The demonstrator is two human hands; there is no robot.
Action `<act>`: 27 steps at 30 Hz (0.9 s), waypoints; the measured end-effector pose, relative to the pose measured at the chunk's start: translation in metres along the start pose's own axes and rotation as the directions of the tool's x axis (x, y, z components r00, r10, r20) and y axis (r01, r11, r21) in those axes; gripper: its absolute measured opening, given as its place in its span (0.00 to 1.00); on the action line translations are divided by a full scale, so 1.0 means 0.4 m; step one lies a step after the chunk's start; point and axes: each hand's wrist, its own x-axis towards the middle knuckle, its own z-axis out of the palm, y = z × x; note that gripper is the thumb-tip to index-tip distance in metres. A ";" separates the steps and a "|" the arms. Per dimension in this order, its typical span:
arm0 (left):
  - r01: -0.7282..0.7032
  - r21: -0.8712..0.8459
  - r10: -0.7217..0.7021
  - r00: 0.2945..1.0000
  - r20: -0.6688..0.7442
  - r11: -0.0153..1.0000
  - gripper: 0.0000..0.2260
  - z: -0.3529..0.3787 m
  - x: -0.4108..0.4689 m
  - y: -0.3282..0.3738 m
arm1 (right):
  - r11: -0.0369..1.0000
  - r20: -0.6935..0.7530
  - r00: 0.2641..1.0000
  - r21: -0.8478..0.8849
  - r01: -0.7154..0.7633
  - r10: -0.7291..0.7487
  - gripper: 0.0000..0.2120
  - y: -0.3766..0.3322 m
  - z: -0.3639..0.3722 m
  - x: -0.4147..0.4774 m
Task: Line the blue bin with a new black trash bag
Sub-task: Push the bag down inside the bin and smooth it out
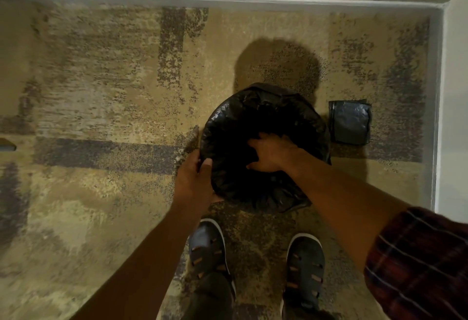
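I saw the black trash bag (255, 109) draped over the bin on the carpet (101, 92), hiding all blue. The left hand (196, 180) pinched its near rim; the right hand (272, 154), fingers spread, pressed inside. A folded bag (350, 122) lay beside.

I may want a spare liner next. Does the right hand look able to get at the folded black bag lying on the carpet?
Probably yes. The right hand is inside the bag-lined bin, and the folded bag lies beside the bin on open carpet, nothing covering it.
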 end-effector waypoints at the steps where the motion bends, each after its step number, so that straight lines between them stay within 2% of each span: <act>1: -0.002 0.002 0.002 1.000 0.002 1.000 0.14 -0.001 0.000 -0.003 | 1.000 0.006 1.000 -0.001 -0.001 0.001 0.42 0.003 0.000 0.000; 3: -0.001 0.011 0.001 1.000 -0.003 1.000 0.14 -0.003 0.000 -0.007 | 1.000 -0.004 1.000 -0.008 0.012 -0.012 0.42 0.002 -0.002 -0.023; 5: 0.006 0.019 -0.006 1.000 -0.006 1.000 0.14 -0.002 0.000 -0.005 | 0.998 -0.083 0.995 -0.010 0.062 -0.062 0.38 -0.008 -0.016 -0.073; 6: 0.012 0.019 -0.012 1.000 -0.008 1.000 0.13 0.000 -0.002 -0.002 | 0.994 -0.186 0.976 -0.001 0.113 -0.111 0.32 -0.014 -0.026 -0.104; 7: 0.014 0.017 -0.014 1.000 -0.009 1.000 0.13 0.002 -0.002 0.002 | 0.986 -0.351 0.925 0.022 0.166 -0.148 0.24 -0.021 -0.036 -0.134; 8: 0.014 0.021 -0.013 1.000 -0.014 1.000 0.13 0.003 -0.001 0.005 | 0.979 -0.552 0.819 0.025 0.202 -0.155 0.16 -0.024 -0.046 -0.163; 9: 0.015 0.029 -0.014 1.000 -0.019 0.999 0.14 0.003 -0.001 0.009 | 0.980 -0.732 0.669 0.009 0.199 -0.130 0.13 -0.023 -0.060 -0.187; 10: 0.020 0.033 -0.020 1.000 -0.021 0.999 0.14 0.004 -0.002 0.012 | 0.989 -0.848 0.525 0.001 0.147 -0.077 0.12 -0.015 -0.081 -0.205; 11: 0.033 0.028 -0.032 0.999 -0.020 0.999 0.16 0.004 -0.001 0.014 | 0.997 -0.898 0.439 0.032 0.066 -0.001 0.15 0.000 -0.107 -0.215; 12: 0.044 0.019 -0.044 0.999 -0.018 0.999 0.17 0.003 -0.002 0.014 | 0.996 -0.901 0.425 0.092 -0.006 0.086 0.19 0.020 -0.133 -0.214; 13: 0.045 0.014 -0.045 0.999 -0.012 0.999 0.17 0.003 -0.004 0.014 | 0.985 -0.859 0.483 0.165 -0.059 0.173 0.23 0.046 -0.159 -0.208; 14: 0.037 0.012 -0.036 0.999 -0.006 0.999 0.17 0.004 -0.006 0.014 | 0.966 -0.779 0.577 0.248 -0.076 0.245 0.25 0.070 -0.184 -0.196; 16: 0.023 0.007 -0.023 1.000 -0.003 1.000 0.16 0.003 -0.009 0.014 | 0.903 -0.605 0.748 0.429 0.016 0.274 0.20 0.109 -0.227 -0.173; 17: 0.026 0.003 -0.026 1.000 -0.005 1.000 0.16 0.002 -0.010 0.014 | 0.848 -0.539 0.802 0.525 0.079 0.258 0.18 0.121 -0.239 -0.160; 20: 0.030 0.003 -0.030 1.000 -0.006 1.000 0.15 0.003 -0.006 0.012 | 0.675 -0.439 0.852 0.723 0.147 0.286 0.16 0.143 -0.261 -0.135; 24: 0.034 0.007 -0.034 0.999 -0.016 0.999 0.16 0.004 -0.006 0.012 | 0.366 -0.160 0.930 0.930 0.029 0.332 0.12 0.158 -0.280 -0.091; 26: 0.035 0.009 -0.034 0.999 -0.018 0.999 0.17 0.004 -0.005 0.008 | 0.335 -0.083 0.934 0.941 -0.041 0.347 0.13 0.163 -0.279 -0.070; 27: 0.032 0.005 -0.032 0.999 -0.015 0.999 0.17 0.004 -0.004 0.006 | 0.360 -0.073 0.933 0.931 -0.063 0.353 0.15 0.166 -0.273 -0.062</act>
